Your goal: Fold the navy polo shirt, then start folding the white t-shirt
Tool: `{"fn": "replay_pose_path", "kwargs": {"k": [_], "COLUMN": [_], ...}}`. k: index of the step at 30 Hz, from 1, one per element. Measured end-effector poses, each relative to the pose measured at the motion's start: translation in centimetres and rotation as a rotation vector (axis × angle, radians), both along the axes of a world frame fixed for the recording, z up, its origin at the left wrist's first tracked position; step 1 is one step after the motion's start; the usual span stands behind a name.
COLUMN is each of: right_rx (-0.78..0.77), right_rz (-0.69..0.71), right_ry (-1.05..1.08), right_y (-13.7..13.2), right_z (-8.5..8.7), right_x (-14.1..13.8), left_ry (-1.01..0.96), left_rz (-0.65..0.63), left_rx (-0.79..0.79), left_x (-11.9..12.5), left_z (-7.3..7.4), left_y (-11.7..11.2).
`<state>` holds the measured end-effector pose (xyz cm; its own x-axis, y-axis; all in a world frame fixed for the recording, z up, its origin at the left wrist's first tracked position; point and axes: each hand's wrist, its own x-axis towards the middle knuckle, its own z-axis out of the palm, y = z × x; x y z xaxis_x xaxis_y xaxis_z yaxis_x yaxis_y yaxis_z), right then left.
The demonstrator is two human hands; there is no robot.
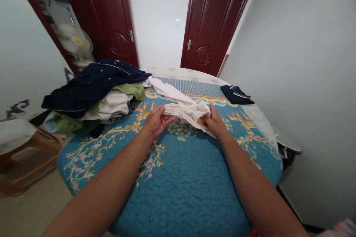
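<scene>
A crumpled whitish garment (183, 108) stretches between my two hands over the table, and one long part of it trails back toward the clothes pile. My left hand (158, 121) pinches its left edge between thumb and fingers. At the other end, my right hand (214, 121) is closed on the cloth, its fingertips partly hidden in the folds. A small yellow patch shows beside the right fingers; what it belongs to I cannot make out. The garment's exact kind is unclear while it is bunched.
A blue quilted cover (183, 177) with flowers and deer lies over the table. On the left sits a heap of clothes, topped by a navy garment (97, 83). A folded dark garment (236, 94) rests at the far right. A stool (30, 152) stands at left.
</scene>
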<state>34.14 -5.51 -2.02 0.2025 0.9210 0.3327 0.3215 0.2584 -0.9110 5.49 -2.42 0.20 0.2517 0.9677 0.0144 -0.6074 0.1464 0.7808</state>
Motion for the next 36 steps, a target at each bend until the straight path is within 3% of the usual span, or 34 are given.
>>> {"fn": "replay_pose_path", "kwargs": {"k": [2,5,9,14,16,20,22,24,31,36], "right_rx": [-0.047,-0.041,0.006,0.206,0.222,0.163,0.168,0.159,0.113,0.059], "right_rz": [-0.103,-0.152,-0.320,-0.500,-0.411,0.101,0.259,0.282,0.163,0.055], "right_ry": [-0.232,-0.400,-0.402,-0.462,-0.540,-0.707,-0.799,-0.880,-0.965,-0.959], "right_y": [-0.4,-1.0,-1.4,-1.7,-2.3,-4.1,-4.6,-4.5,-2.5,-1.5], "right_z": [0.1,0.7,1.4,2.6,3.2,3.1,2.6,2.1,1.1,0.2], "right_x": [-0.4,-1.0,-1.2,-0.9,-1.4,-3.4,-4.4,-4.7,-3.2,-2.2], "left_ry": [0.011,0.050,0.150,0.187,0.162,0.085,0.045,0.014,-0.014,0.021], "left_rz": [0.025,0.037,0.073,0.146,0.157,0.189,0.217,0.238,0.202,0.196], "left_rx": [-0.030,-0.044,-0.057,-0.070,-0.076,-0.102,-0.109,-0.113,-0.170,-0.099], "left_x": [-0.3,-0.5,-0.6,-0.9,-1.1,-1.4,-1.6,-1.8,-2.1,-1.9], "left_z": [-0.7,-1.2,-0.9,-0.4,-0.3,-0.1,0.0,0.1,0.3,0.6], "left_y": [0.6,1.1,0.9,0.9,1.0,1.3,1.4,1.4,1.6,1.3]}}
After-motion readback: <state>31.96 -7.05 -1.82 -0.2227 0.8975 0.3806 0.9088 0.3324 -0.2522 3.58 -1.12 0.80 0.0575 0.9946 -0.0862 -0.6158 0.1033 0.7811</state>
